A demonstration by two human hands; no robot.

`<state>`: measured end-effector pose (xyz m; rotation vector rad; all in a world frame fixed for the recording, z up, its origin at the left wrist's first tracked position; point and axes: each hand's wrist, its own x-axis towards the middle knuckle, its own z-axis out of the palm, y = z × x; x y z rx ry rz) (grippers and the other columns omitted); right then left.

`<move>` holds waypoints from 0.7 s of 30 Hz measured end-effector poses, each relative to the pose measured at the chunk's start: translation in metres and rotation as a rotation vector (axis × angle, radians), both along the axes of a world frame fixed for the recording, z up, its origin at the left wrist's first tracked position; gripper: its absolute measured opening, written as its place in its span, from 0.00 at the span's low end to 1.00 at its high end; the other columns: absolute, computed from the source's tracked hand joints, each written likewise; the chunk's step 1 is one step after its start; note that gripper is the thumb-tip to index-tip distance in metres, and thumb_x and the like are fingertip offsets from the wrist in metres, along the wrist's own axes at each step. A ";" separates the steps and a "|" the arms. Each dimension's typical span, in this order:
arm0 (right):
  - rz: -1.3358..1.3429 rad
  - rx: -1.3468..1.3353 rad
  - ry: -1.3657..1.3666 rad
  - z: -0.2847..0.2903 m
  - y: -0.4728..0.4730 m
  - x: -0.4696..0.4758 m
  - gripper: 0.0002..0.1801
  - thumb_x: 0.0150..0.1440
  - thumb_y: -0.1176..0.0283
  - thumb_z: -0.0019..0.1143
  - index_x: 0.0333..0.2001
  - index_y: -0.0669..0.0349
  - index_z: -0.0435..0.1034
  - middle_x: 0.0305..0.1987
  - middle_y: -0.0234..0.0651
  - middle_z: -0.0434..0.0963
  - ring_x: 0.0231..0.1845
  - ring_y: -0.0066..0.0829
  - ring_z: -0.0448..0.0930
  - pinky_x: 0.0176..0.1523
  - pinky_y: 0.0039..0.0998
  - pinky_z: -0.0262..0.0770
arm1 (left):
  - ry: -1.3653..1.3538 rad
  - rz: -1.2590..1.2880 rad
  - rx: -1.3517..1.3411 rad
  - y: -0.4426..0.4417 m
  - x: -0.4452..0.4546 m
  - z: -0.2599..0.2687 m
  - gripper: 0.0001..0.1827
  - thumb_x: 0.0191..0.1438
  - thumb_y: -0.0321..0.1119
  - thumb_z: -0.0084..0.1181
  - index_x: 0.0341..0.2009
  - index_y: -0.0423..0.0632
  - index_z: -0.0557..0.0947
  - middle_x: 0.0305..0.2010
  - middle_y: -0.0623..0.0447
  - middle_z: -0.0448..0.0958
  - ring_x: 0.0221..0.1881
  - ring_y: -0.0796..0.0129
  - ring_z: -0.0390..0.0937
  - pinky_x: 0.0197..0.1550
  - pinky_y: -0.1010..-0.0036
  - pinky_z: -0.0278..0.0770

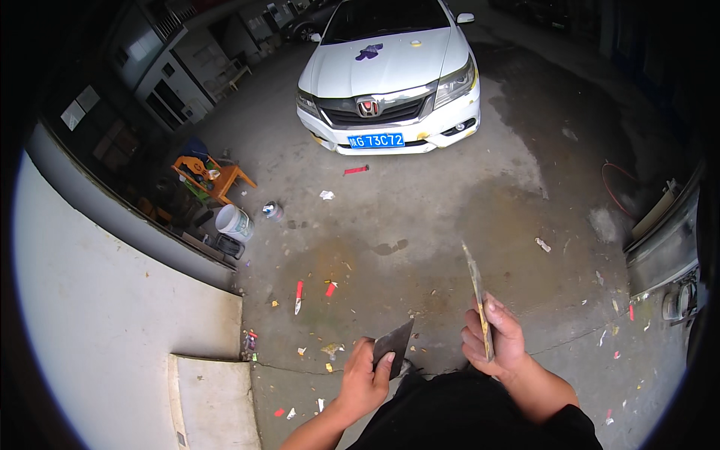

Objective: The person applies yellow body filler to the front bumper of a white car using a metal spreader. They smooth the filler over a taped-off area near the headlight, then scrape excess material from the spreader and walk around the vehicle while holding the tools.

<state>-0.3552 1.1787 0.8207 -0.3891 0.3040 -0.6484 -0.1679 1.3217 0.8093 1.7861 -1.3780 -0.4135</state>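
Note:
My left hand (pixel 364 379) grips a dark, flat, straight-edged plate (pixel 395 344), which looks like a filler spreader, with the thumb pressed on its face. In my right hand (pixel 500 337) is a putty knife (pixel 479 301), seen nearly edge-on, its blade pointing up and away from me. Yellowish smears mark its handle. The two tools are apart, both held above the concrete floor. Ahead of me stands a white Honda car (pixel 388 73), its front towards me, with yellowish patches on the bumper (pixel 423 136).
A purple cloth (pixel 369 52) and a roll of tape (pixel 415 43) lie on the hood. At left are an orange wooden chair (pixel 225 183), a white bucket (pixel 233 220) and a can (pixel 272 210). Paper and red scraps litter the floor; a white wall (pixel 124 292) borders the left.

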 end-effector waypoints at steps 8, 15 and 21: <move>-0.509 -0.346 0.409 -0.068 0.053 0.033 0.14 0.60 0.77 0.49 0.50 0.64 0.62 0.48 0.31 0.73 0.48 0.18 0.71 0.55 0.25 0.65 | 0.531 0.003 -0.046 0.005 0.001 -0.008 0.08 0.58 0.29 0.51 0.40 0.41 0.69 0.39 0.39 0.75 0.40 0.47 0.74 0.41 0.70 0.73; -0.674 -0.491 0.390 -0.051 0.013 0.067 0.18 0.61 0.73 0.46 0.55 0.64 0.60 0.49 0.34 0.73 0.49 0.21 0.72 0.55 0.26 0.66 | 0.200 -0.335 0.347 0.030 0.026 -0.011 0.10 0.57 0.25 0.50 0.42 0.39 0.68 0.41 0.36 0.72 0.41 0.43 0.73 0.40 0.63 0.72; -0.484 -0.381 0.473 -0.046 0.017 0.079 0.15 0.62 0.70 0.46 0.51 0.63 0.63 0.46 0.33 0.74 0.46 0.20 0.74 0.53 0.26 0.68 | 1.245 -0.385 0.219 0.067 0.063 -0.056 0.21 0.64 0.42 0.42 0.55 0.41 0.61 0.54 0.46 0.68 0.51 0.58 0.71 0.51 0.63 0.67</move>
